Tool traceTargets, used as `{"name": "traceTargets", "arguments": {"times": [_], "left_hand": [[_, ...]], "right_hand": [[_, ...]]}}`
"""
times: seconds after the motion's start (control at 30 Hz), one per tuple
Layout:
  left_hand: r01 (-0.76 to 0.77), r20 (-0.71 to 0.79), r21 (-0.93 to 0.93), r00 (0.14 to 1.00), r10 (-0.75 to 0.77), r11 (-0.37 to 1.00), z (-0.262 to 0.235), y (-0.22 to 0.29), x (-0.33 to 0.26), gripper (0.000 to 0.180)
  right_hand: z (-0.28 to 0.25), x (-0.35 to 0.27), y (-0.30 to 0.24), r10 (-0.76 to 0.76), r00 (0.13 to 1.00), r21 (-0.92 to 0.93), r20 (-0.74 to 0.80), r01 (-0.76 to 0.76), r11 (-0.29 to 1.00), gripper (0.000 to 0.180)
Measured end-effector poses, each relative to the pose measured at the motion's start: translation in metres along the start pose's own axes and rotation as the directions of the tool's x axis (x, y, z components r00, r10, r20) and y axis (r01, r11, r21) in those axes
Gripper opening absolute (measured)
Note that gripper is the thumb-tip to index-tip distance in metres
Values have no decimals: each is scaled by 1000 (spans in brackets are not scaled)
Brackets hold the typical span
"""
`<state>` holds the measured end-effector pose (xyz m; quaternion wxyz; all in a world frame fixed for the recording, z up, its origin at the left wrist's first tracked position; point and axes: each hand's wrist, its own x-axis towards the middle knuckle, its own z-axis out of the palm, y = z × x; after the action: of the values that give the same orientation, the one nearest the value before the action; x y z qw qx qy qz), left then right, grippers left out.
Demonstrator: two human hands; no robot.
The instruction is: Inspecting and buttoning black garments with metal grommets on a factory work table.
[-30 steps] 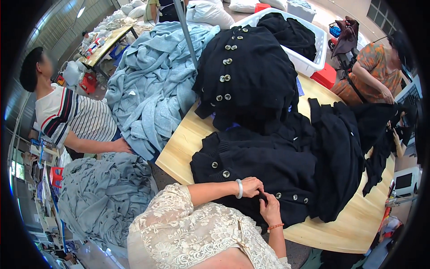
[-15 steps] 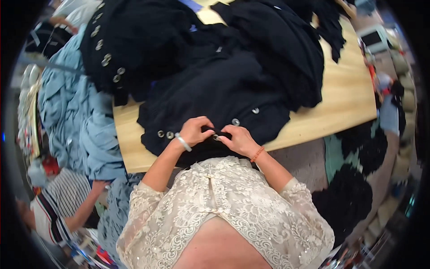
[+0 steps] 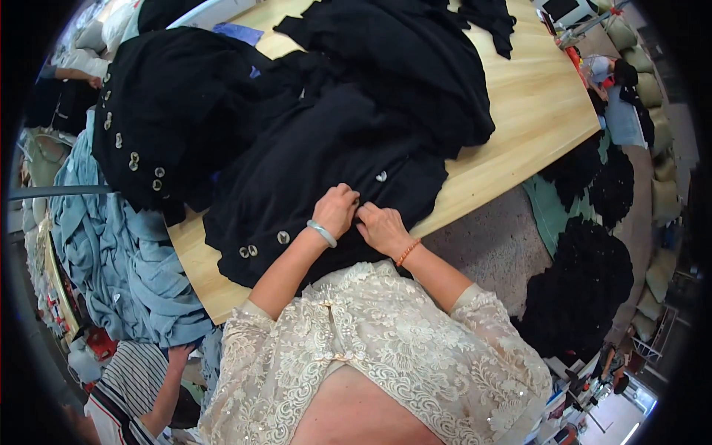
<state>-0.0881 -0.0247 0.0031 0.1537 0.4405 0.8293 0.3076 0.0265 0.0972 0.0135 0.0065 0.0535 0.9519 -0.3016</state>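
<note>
A black knit garment (image 3: 319, 148) lies spread before me on the wooden table. Its near edge carries round shiny buttons (image 3: 283, 237), and another pale button (image 3: 381, 176) sits beyond my hands. My left hand (image 3: 336, 211), with a pale bangle at the wrist, is closed on the cloth at this edge. Just right of it, my right hand (image 3: 384, 231), wearing an orange bead bracelet, pinches the same cloth, its fingers curled under. The fingertips nearly meet, and whatever lies between them is hidden.
More black garments with shiny buttons (image 3: 134, 161) are heaped at the table's far left. Light-blue garments (image 3: 126, 252) pile beside the table (image 3: 519, 96). At right, black garments (image 3: 575, 289) lie below table height. A person in a striped shirt (image 3: 133, 378) works at lower left.
The view has turned, so the table and garments appear shifted left and tilted. Both hands stay close together on the garment's edge, fingers now curled further in; the button between them is now hidden.
</note>
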Motion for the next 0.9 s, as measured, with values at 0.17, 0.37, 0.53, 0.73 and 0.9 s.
{"name": "traceTargets", "arguments": {"times": [0.17, 0.37, 0.53, 0.73, 0.9], "left_hand": [[254, 124, -199, 965, -232, 947, 4, -7, 7, 8], [614, 451, -648, 786, -422, 451, -7, -20, 7, 10], [564, 465, -724, 824, -324, 397, -17, -20, 3, 11], [125, 132, -476, 989, -69, 871, -23, -10, -27, 29], [87, -3, -294, 996, -92, 952, -15, -8, -34, 15]], "right_hand": [[-5, -6, -2, 53, 999, 80, 6, -54, 995, 19], [-13, 2, -8, 102, 993, 200, -60, -88, 976, 30], [-13, 1, -10, 66, 993, 117, -98, -54, 992, 36], [-19, 7, 0, 42, 998, 143, 47, -48, 989, 35], [-22, 8, 0, -109, 991, 184, 81, 93, 979, 28]]}}
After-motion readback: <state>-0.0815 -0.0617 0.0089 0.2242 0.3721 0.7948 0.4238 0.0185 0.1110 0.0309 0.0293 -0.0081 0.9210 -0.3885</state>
